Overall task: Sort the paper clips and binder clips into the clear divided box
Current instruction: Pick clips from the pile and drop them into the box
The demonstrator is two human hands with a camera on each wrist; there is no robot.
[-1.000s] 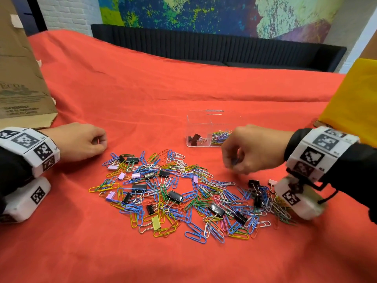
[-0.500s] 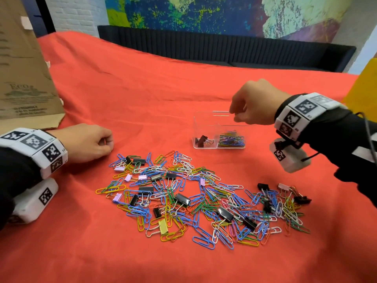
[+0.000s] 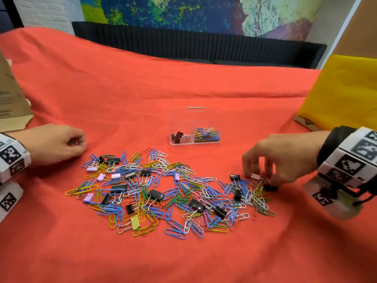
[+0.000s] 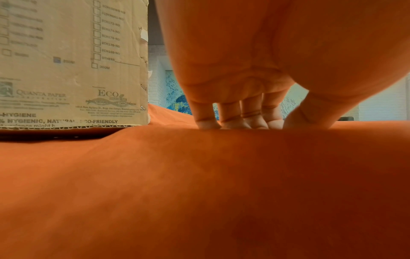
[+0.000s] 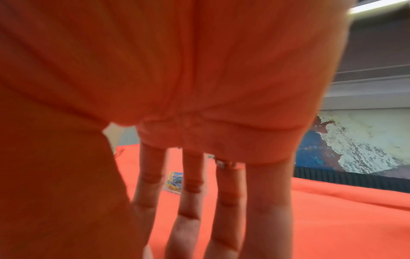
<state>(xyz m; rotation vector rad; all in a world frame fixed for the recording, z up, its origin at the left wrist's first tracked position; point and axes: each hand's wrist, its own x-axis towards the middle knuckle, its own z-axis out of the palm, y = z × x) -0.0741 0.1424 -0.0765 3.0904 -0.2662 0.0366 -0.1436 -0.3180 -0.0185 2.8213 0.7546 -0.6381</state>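
Black sleeves (image 3: 334, 139), white marker-printed wristbands (image 3: 350, 160)

cloth (image 3: 183, 82): red-orange
paper clips (image 3: 155, 193): blue, green, yellow, white, pink
binder clips (image 3: 156, 194): mostly black, some lilac, perhaps one yellow

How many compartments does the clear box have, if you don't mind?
2, side by side: the left compartment holds binder clips, the right compartment paper clips. None looks hidden.
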